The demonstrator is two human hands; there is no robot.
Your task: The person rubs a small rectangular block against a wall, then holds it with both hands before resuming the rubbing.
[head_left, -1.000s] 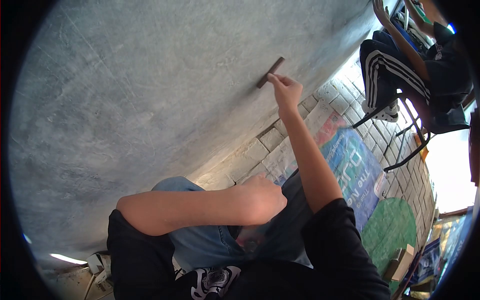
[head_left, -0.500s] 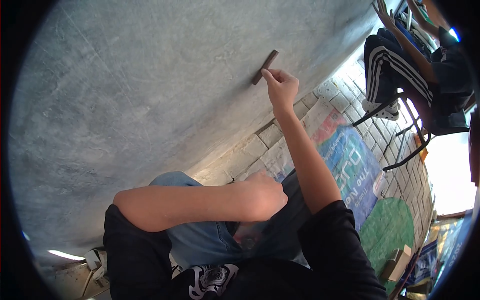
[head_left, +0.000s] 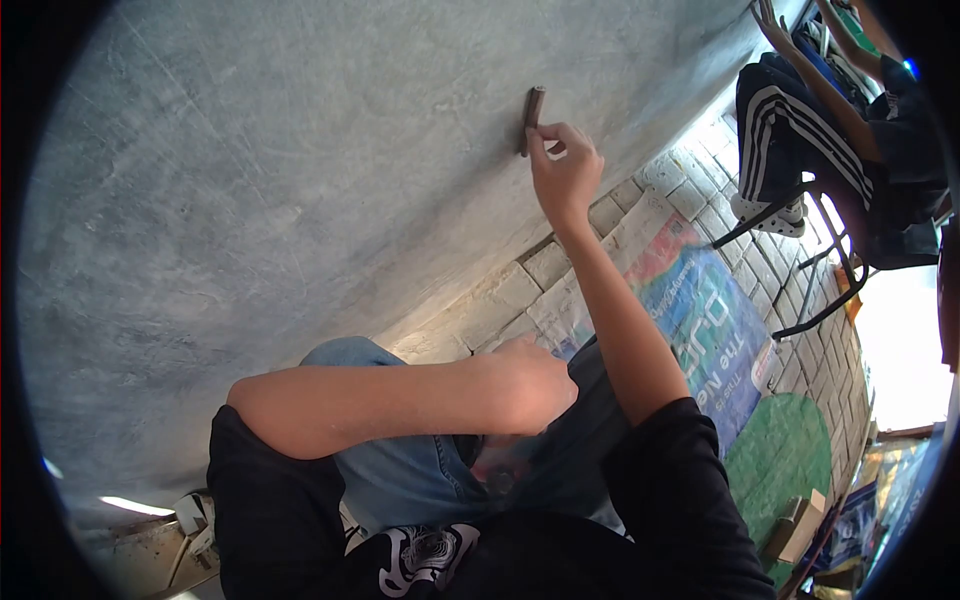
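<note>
My right hand [head_left: 565, 172] pinches the brown block [head_left: 533, 108] at its eleven o'clock (long axis nearly twelve-to-six); left hand [head_left: 532, 385] fisted, farther.

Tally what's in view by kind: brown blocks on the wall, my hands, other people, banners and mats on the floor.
brown block: 1
hands, right hand and left hand: 2
other person: 1
blue banner: 1
green mat: 1
Total: 6
</note>
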